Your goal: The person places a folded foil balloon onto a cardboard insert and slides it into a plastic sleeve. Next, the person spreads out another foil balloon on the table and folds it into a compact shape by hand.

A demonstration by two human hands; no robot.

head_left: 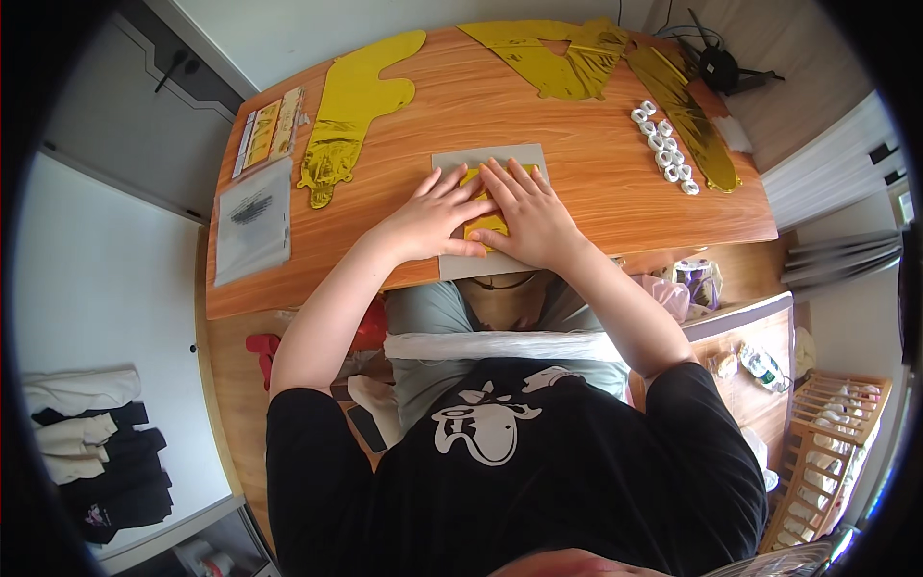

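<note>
A grey board (466, 267) lies at the table's near edge, right in front of me. On it is a piece of gold foil (475, 227), mostly covered by my hands. My left hand (430, 219) lies flat with fingers spread, pressing on the foil's left side and the board. Flat beside it, my right hand (535, 219) presses the foil from the right, fingers extended. The fingers of the two hands come together over the middle. Neither hand grips anything. How the foil is folded underneath is hidden.
Flat gold foil balloons (354, 91) lie at the back left, with another foil balloon (567, 60) at the back. A long foil piece (687, 120) and several small white rolls (663, 144) are on the right. A printed packet (267, 135) and a clear bag (253, 223) lie left.
</note>
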